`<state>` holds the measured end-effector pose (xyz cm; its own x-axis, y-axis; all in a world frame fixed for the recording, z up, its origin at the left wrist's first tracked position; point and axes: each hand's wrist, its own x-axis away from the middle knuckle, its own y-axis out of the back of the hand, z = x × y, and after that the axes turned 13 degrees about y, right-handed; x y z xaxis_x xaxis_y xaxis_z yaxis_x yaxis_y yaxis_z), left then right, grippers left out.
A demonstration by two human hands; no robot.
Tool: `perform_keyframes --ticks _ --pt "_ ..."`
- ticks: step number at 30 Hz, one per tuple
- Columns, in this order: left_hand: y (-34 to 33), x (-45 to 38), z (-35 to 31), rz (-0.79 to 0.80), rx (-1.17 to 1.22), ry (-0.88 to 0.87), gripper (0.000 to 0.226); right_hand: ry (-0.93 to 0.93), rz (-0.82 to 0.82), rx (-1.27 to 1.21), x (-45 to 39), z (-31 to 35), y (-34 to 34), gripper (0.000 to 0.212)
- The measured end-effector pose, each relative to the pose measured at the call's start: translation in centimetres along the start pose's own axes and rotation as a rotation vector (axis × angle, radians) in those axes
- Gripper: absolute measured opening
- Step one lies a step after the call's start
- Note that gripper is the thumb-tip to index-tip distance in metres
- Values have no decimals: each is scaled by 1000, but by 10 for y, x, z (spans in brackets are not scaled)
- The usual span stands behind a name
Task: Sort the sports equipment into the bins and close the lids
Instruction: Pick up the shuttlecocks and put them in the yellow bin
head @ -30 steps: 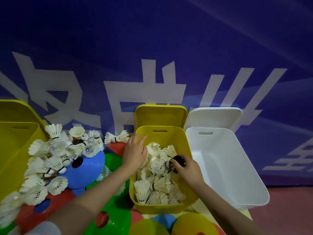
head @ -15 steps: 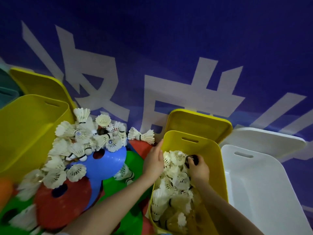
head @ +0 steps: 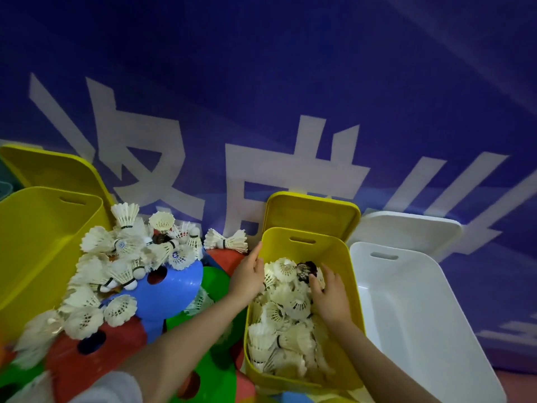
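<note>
— Purple banner (head: 377, 91) behind, big white lettering, and all the bins pushed up against it. Why are both hands in the middle yellow bin (head: 344, 292)?

— The left hand (head: 248, 276) rests on its near-left rim, fingers loosely curled, holding nothing I can make out; my guess is it steadies the bin. The right hand (head: 329, 295) lies palm down on the shuttlecocks in the bin (head: 286, 324), fingers spread, reaching toward a dark shuttlecock (head: 306, 270) at the far end. Whether that grip has closed on it, I cannot tell.

— And the lids?

— All open. The yellow lid (head: 312, 212) leans back on the banner, likewise the white lid (head: 406, 231) behind the white bin (head: 421, 315), which looks empty. So closing comes later, I'd say.

— Much left to sort?

— Plenty. A loose heap of shuttlecocks (head: 122, 257) sits on the left atop a blue cone (head: 174, 289), with a red cone (head: 96, 353) and green ones beneath, just beside another yellow bin (head: 37, 242).
</note>
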<state>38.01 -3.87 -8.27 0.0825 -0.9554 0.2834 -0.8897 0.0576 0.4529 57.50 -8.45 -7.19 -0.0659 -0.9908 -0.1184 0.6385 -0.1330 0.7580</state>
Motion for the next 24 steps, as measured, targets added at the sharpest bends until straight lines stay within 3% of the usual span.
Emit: perform_keyframes --ticks 4,11,24 --pt "34 8 -4 102 -53 15 48 155 -76 -114 31 36 3 47" --pt "121 60 48 20 -117 -51 44 345 5 -227 70 104 -34 42" --pt "300 119 197 -278 -381 19 40 273 223 -112 88 185 -168 44"
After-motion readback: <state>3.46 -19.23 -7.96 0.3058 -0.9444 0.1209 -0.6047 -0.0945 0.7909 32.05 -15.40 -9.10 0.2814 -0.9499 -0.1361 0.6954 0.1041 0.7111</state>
